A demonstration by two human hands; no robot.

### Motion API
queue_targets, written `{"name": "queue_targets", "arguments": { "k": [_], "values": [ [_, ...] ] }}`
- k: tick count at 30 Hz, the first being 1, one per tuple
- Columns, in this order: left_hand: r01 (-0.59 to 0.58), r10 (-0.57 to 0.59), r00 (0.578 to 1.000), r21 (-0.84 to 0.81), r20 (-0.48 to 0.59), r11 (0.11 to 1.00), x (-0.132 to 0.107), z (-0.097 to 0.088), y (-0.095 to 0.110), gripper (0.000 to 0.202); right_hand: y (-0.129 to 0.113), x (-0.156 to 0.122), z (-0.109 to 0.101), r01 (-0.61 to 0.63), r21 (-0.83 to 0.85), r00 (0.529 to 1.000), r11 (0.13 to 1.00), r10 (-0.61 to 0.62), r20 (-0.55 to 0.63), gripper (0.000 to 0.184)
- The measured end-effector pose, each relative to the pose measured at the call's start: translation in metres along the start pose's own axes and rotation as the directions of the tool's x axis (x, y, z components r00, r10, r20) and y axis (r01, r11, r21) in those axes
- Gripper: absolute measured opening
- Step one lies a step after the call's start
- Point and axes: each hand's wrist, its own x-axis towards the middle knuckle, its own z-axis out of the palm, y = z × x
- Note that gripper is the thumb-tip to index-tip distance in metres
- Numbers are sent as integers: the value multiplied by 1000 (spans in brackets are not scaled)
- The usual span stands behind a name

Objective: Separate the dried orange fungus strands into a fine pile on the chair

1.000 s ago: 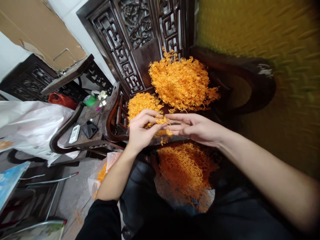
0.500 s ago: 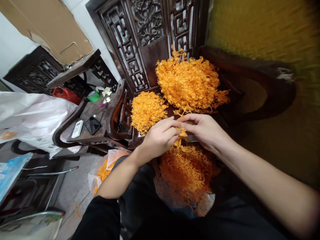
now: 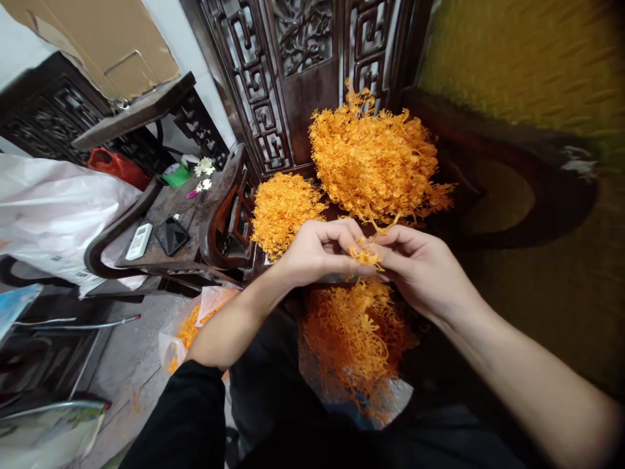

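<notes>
Between two hands (image 3: 319,251) (image 3: 422,270), one orange sprig (image 3: 367,256); three orange heaps (image 3: 375,163) (image 3: 283,210) (image 3: 354,335).

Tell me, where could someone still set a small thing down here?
Bare wood shows on the side table, between the phone and the small flowers. The chair seat is crowded: two orange piles, with both hands in front.

Home workroom, carved wooden chairs (image 3: 219,215), heaped orange sprigs (image 3: 375,163)

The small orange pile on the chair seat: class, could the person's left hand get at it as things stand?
Probably yes: the left hand is right beside the small orange pile, nothing between, though it is pinching an orange sprig.
</notes>
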Motion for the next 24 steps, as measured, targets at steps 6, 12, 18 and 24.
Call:
{"name": "queue_targets", "arguments": {
  "k": [6,12,18,24],
  "values": [
    [136,-131,985,-44,111,990,8,-6,6,59,15,36,-9,-65,72,969,995,80,-233,45],
    [639,-360,769,619,-529,456,17,-103,-43,22,21,48,-17,-47,11,971,999,48,-234,41],
    [650,-292,759,703,-582,288,11,-152,-87,26,20,38,-13,-48,-28,987,998,44,-153,43],
    [583,-161,812,778,-560,233,15,-153,-81,24,18,37,-9,-23,-43,993,999,18,-117,40]
  ]
}}
